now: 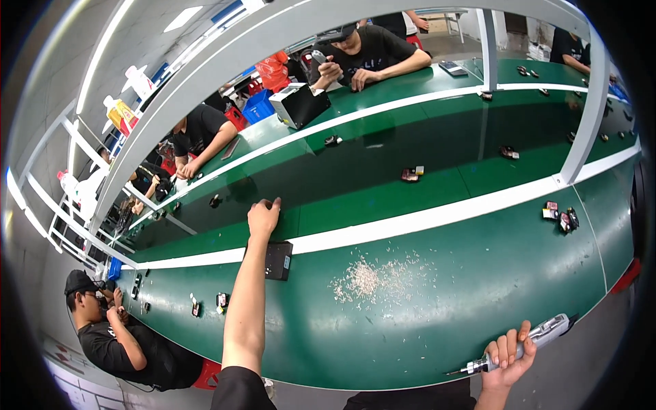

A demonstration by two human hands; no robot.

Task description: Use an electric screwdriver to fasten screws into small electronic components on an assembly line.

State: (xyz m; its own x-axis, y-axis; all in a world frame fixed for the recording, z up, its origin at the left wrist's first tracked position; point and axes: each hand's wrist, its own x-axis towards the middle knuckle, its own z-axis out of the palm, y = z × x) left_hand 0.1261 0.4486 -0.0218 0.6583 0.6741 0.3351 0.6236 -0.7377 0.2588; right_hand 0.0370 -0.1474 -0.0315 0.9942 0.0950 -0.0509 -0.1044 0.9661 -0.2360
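My left hand (263, 220) reaches forward past the white rail (362, 234), above the dark green belt. Its fingers are bent but apart, and I see nothing between them. Under my left forearm lies a black box (278, 262) with a pale label, against the near side of the rail. At the near right edge, my right hand (507, 357) is wrapped round a grey electric screwdriver (549, 331), whose bit points left. Between the hands, a pile of small pale screw-like pieces (363, 279) spreads across the green tabletop (328, 342).
Small dark assemblies (566, 219) lie at the right of the tabletop, with others (197, 307) at the left. More parts (412, 173) sit on the belt. A white frame post (589, 130) rises at the right. Co-workers (369, 58) sit across and to the left (123, 342).
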